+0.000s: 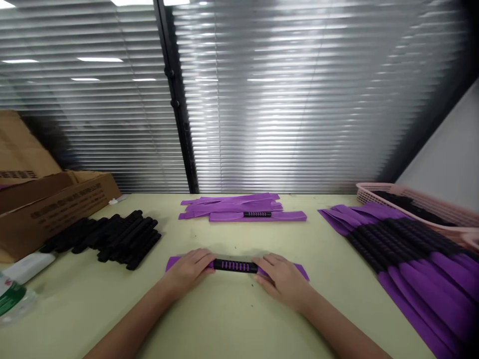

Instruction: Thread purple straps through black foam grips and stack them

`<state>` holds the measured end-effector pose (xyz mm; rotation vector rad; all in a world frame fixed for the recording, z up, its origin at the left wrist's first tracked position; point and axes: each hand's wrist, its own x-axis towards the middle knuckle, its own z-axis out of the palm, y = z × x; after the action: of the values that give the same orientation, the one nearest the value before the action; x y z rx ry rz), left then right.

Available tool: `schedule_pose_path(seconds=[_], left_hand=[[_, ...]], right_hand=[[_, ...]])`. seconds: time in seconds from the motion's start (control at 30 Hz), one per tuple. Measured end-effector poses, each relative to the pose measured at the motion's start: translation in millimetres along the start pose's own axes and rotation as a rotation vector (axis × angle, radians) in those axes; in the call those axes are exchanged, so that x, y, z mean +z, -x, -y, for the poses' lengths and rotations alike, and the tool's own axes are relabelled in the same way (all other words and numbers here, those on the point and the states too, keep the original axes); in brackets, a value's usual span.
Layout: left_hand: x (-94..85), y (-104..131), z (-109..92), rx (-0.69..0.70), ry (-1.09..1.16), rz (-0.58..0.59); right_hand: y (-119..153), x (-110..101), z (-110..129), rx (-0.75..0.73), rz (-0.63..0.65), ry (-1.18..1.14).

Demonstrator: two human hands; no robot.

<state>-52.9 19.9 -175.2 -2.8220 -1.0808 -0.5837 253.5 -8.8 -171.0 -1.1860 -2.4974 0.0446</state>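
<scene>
A purple strap with a black slotted sleeve [235,266] at its middle lies across the near part of the table. My left hand [190,270] is closed on the strap at the left end of the sleeve. At the sleeve's right end, my right hand [283,279] grips the strap between thumb and fingers. Both strap ends stick out past the hands. Farther back lies a pile of flat purple strips [239,203], with another sleeved strap [257,215] along its front edge.
Black sleeves [119,237] are heaped at the left, beside a cardboard box [63,199], a white object [30,267] and a bottle [13,299]. Many sleeved purple straps [407,249] lie at the right, before a pink basket [419,212]. Window blinds stand behind.
</scene>
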Motion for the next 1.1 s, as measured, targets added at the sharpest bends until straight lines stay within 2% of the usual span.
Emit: schedule_pose_path(seconds=[0.13, 0.33, 0.43, 0.53, 0.7, 0.8, 0.87, 0.97, 1.1], left_hand=[[5.2, 2, 6, 0.014, -0.031, -0.056], [4.1, 2, 20, -0.062, -0.092, -0.148], [5.6, 3, 24, -0.112, -0.123, -0.152], [8.0, 5, 23, -0.138, -0.135, -0.108], [12.4, 5, 21, -0.137, -0.129, -0.082], [15.3, 5, 22, -0.15, -0.115, -0.076], [16.7, 6, 23, -0.159, -0.1, -0.069], [18.0, 7, 24, -0.173, -0.081, -0.063], [18.8, 8, 24, -0.188, -0.066, -0.053]], right_hand=[[0, -6, -9, 0.006, -0.069, 0.17], [10, -30, -49, 0.135, -0.326, 0.49], [21, -46, -75, 0.289, -0.502, 0.594], [35, -62, -97, 0.437, -0.676, 0.684], [66, -88, -127, 0.742, -0.839, 0.89], [88, -99, -141, 0.958, -0.94, 0.925], [103, -104, -149, 1.087, -0.952, 0.903], [120, -108, -156, 1.255, -0.907, 0.844], [131, -113, -156, 1.453, -0.857, 0.717]])
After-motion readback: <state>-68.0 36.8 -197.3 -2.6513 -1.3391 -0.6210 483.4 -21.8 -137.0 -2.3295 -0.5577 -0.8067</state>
